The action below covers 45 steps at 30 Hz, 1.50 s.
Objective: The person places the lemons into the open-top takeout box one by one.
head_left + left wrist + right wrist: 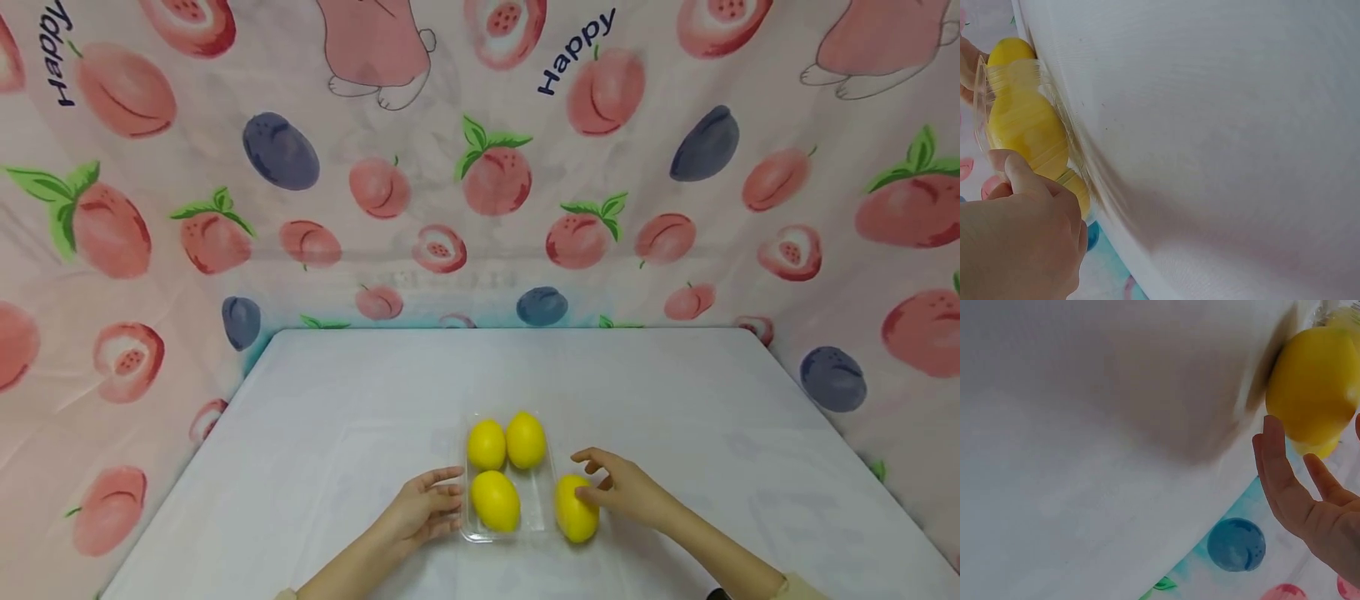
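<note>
A clear plastic tray [534, 504] holds three yellow lemons: two at its far end, a left one [487, 446] and a right one [527, 440], and a near-left one [496, 501]. A fourth lemon [577, 518] lies on the table just outside the tray's right wall. My left hand [420, 508] is at the tray's left side, fingers spread and fingertips at the wall. My right hand [630, 493] reaches over the fourth lemon, thumb overlapping it in the head view. In the right wrist view the fingers are loosely spread beside this lemon [1313, 387], not closed round it.
A white cloth covers the table [360, 408]. Behind and beside it hangs a pink curtain [420, 133] printed with peaches, blue fruit and rabbits. A small dark object [717, 593] shows by the right forearm at the bottom edge.
</note>
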Tool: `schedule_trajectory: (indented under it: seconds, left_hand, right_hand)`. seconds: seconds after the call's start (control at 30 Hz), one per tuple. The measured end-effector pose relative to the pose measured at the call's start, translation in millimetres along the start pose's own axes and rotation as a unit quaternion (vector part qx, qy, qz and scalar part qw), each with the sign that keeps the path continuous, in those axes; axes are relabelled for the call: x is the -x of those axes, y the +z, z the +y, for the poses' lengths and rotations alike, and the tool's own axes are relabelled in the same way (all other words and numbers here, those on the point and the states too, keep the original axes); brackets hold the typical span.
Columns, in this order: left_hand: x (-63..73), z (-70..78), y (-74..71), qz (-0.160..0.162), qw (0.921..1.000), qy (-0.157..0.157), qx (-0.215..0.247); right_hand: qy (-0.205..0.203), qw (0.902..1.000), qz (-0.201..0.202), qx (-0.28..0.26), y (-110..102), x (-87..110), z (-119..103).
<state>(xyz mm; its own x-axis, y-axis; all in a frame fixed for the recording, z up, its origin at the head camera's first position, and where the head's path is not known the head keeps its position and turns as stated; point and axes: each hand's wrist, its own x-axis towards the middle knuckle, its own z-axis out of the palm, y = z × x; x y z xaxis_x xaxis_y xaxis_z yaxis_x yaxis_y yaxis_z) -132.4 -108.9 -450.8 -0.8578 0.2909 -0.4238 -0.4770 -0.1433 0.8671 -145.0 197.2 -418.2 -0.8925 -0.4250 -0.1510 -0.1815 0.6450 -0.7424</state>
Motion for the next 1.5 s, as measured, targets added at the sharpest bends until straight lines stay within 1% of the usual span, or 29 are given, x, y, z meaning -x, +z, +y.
schedule_trajectory:
  seconds: [0.13,0.3,0.43,0.53,0.7,0.87,1.1,1.27,1.5]
  left_hand:
    - [0.1,-0.1,0.7,-0.002,1.0000,-0.001,0.000]
    - [1.3,0.3,2.0,-0.005,1.0000,-0.001,-0.002]
    - [1.6,1.0,1.7,0.001,1.0000,0.001,-0.001]
    - [1.4,1.7,0.9,0.006,1.0000,-0.001,-0.002]
    - [1.3,2.3,0.2,0.005,1.0000,-0.002,-0.008]
    - [2.1,1.7,0.3,0.002,0.9999,-0.001,-0.012]
    - [1.8,0.0,0.8,-0.001,0.9999,0.000,-0.010]
    - [2.1,0.3,1.8,0.001,1.0000,-0.001,-0.008]
    - [2.1,0.0,1.3,0.011,0.9999,0.003,-0.007]
  right_hand:
    - [0.011,0.9993,-0.016,-0.033,4,-0.3,4]
    - [0.031,0.9959,-0.049,-0.070,5,0.3,7]
    - [0.040,0.9920,-0.079,-0.091,4,-0.4,9]
    - [0.047,0.9889,-0.089,-0.109,5,-1.1,9]
    - [0.062,0.9862,-0.082,-0.129,6,-1.6,9]
    - [0.072,0.9863,-0.066,-0.133,6,-1.4,9]
    - [0.063,0.9911,-0.039,-0.111,-3,0.1,7]
    - [0.052,0.9917,-0.027,-0.114,-12,0.0,5]
    - [0.029,0.9921,-0.020,-0.120,-16,-1.6,0]
